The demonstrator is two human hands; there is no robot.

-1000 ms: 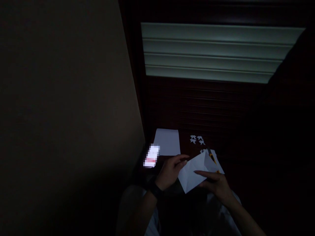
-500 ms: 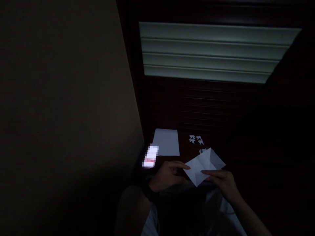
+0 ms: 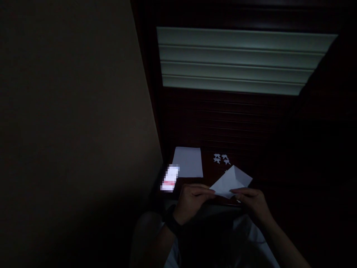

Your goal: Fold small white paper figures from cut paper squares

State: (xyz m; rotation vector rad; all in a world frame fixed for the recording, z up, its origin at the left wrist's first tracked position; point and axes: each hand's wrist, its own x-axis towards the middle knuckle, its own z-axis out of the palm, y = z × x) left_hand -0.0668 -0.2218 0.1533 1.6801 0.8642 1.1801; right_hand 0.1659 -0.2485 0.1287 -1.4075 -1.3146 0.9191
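Note:
A creased white sheet of paper (image 3: 230, 181) is held up between my two hands, its near part folded over so the lower edge runs fairly straight. My left hand (image 3: 193, 199) pinches its left corner between thumb and fingers; a dark band circles that wrist. At the lower right edge, my right hand (image 3: 252, 201) grips the sheet with thumb and fingers. Just beyond the sheet lie several small folded white paper shapes (image 3: 222, 159), too small to make out clearly. The sheet partly hides another white piece behind it.
A stack or sheet of white paper (image 3: 188, 162) lies at the left of the dark table. Overlapping its corner is a lit phone (image 3: 170, 178) with a blurred screen. A wall (image 3: 83, 111) rises on the left, and a slatted panel (image 3: 231, 61) stands behind.
The paper's near corner, which pointed down toward me, is now folded up. My right hand has shifted slightly right, and my left fingers have closed on the left corner.

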